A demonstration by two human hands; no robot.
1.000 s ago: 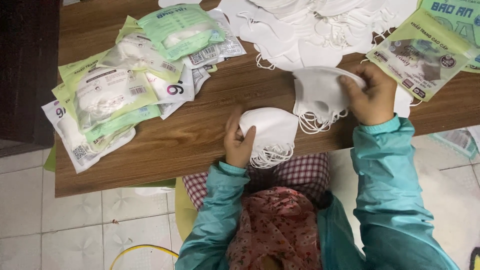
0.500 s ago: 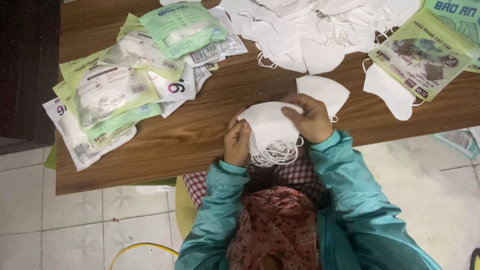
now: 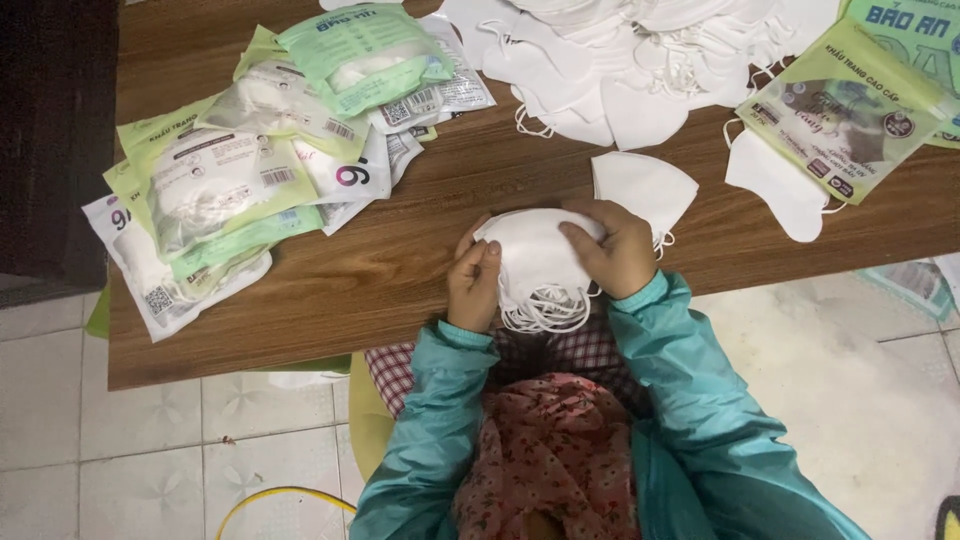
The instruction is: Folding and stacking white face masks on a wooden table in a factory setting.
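Hands have come together: the right hand (image 3: 620, 250) has left the loose folded white cloth mask (image 3: 645, 185) behind. With the left hand (image 3: 475, 280), it now clamps the small stack of white fabric masks (image 3: 535, 265), squaring it.

Brown wood table (image 3: 400, 290), pale tiled floor (image 3: 150, 450)

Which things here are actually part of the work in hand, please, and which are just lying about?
In hand: stack of white masks, held by left hand and right hand; single mask; loose mask heap.
Lying about: packed bags; green packet; yellow hose.
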